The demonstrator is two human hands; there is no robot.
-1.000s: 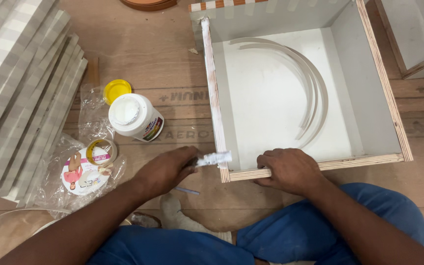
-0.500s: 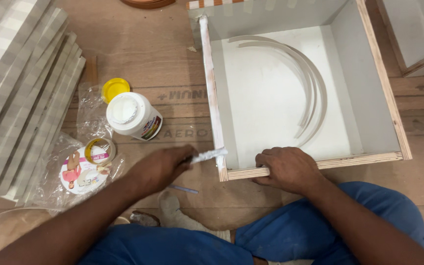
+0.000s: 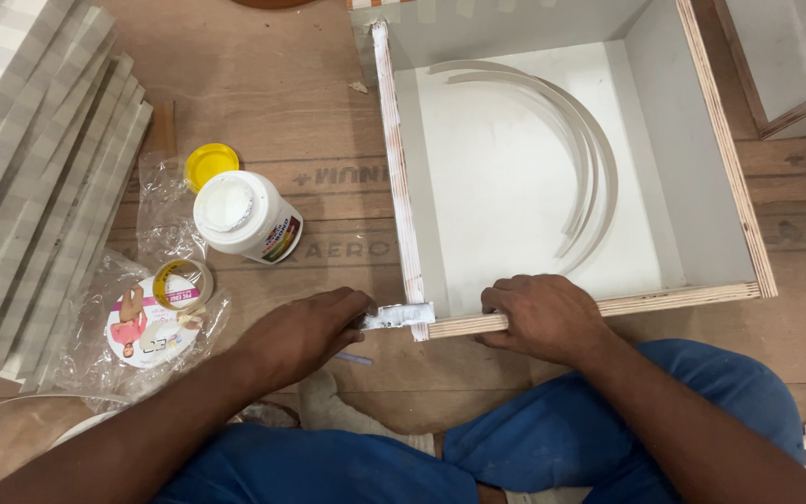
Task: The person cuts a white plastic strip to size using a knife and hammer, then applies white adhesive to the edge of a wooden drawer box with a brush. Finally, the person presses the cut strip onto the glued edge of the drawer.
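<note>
Your left hand [image 3: 300, 334] pinches a glue-smeared spreader [image 3: 398, 316], its tip on the near left corner of the box [image 3: 692, 159]. Your right hand [image 3: 543, 315] lies palm down, fingers curled over the box's near edge, clamping it. A glue jar [image 3: 246, 217] stands open to the left.

white box [image 3: 515, 201], yellow lid [image 3: 210, 163], checked strips [image 3: 25, 159]

Left hand [image 3: 300, 333] fisted, fingers curled tight, knuckles up; right hand [image 3: 540, 315] palm down, fingers bent forward; forearms converge.
</note>
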